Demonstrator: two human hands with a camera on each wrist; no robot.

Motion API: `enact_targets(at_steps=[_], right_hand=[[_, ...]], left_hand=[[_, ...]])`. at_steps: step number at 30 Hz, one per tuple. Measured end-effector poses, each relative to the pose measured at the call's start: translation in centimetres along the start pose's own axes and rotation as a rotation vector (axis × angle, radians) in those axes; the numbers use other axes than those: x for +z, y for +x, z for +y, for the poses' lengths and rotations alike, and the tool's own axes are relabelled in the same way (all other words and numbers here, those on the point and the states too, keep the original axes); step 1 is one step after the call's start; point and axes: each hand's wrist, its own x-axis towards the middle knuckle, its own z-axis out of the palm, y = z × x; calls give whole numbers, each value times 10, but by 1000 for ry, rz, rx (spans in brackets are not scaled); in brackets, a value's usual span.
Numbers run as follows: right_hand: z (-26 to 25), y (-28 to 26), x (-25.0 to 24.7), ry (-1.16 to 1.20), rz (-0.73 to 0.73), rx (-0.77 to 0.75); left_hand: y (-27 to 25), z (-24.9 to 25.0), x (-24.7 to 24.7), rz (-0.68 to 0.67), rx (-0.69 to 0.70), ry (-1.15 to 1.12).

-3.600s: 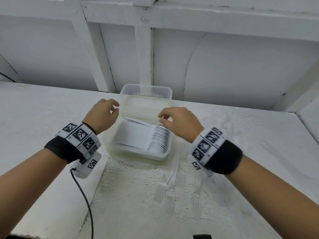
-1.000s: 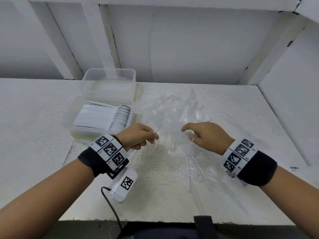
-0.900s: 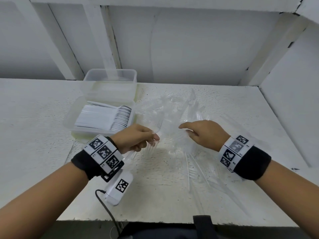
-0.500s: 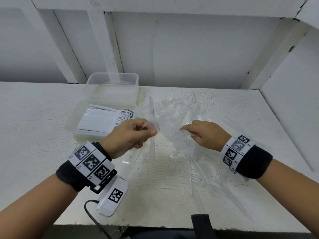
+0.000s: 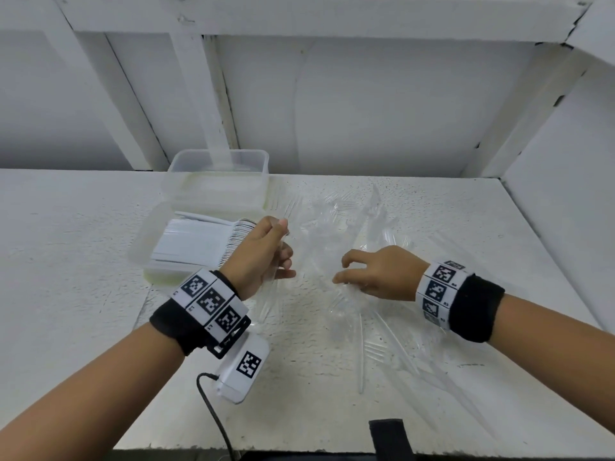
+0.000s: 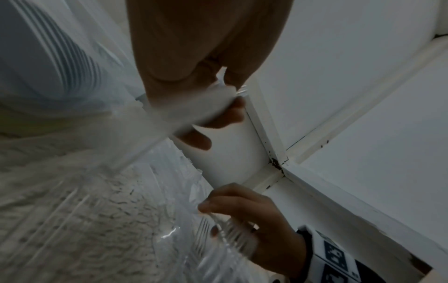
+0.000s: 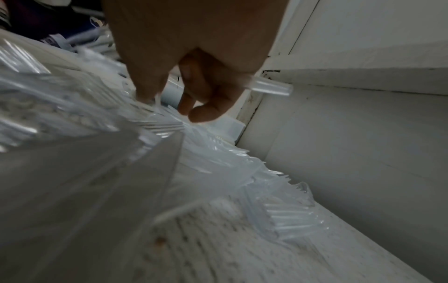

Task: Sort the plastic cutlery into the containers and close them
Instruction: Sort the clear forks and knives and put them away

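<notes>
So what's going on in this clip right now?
A person is sorting clear plastic forks strewn over a white table. The left hand holds a small bunch of forks upright, while the right hand pinches more from the pile. Beside the left hand, an open container already holds stacked white spoons; a second, clear container sits behind it.

White textured table (image 5: 83, 261) against white framed wall panels (image 5: 382, 104), apparently painted wood.

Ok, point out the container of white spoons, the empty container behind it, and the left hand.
container of white spoons (image 5: 146, 251), head view, on its clear left wall.
empty container (image 5: 263, 181), head view, on its right wall.
left hand (image 5: 258, 257), head view, on its back.
</notes>
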Motion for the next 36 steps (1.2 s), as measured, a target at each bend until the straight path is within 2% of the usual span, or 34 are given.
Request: enact_targets(at_steps=[2,4,7,9,11,13,14,16,18,20,23,28,32,36], right_hand=[[-5,-2,2,80,69,20],[-10,-1,0,173,210,78],[-15,4,-11,349,498,302],[-19,7,-25,531,636,485],[-20,10,-41,817,753,645],[-18,8,-55,1082,820,745],[-17,6,-61,1138,825,779],[-14,2,-69,1087,777,843],[-8,-2,-66,1047,679,914],[-3,-6,-62,1033,561,991],[-4,-14,-58,874,364,1029],[-13,-22,-60,940,327,1062],[-20,-25,-62,778,217,1076],[-32,-29,-51,846,165,1209]], left_hand=[[5,-2,3,55,11,97],[10,-4,6,97,33,181],[16,-8,11,89,46,270],[20,-11,15,27,81,372],[23,-15,18,-67,142,559],[28,-19,22,-179,195,900],[29,-21,24,-234,213,1093],[34,-29,28,-320,231,1371],[38,-35,31,-383,203,1499],[40,-40,33,-423,189,1546],[41,-39,33,-431,255,1551],[39,-37,32,-467,390,1546],[33,-33,31,-465,521,1355],[18,-10,31,-248,583,953]])
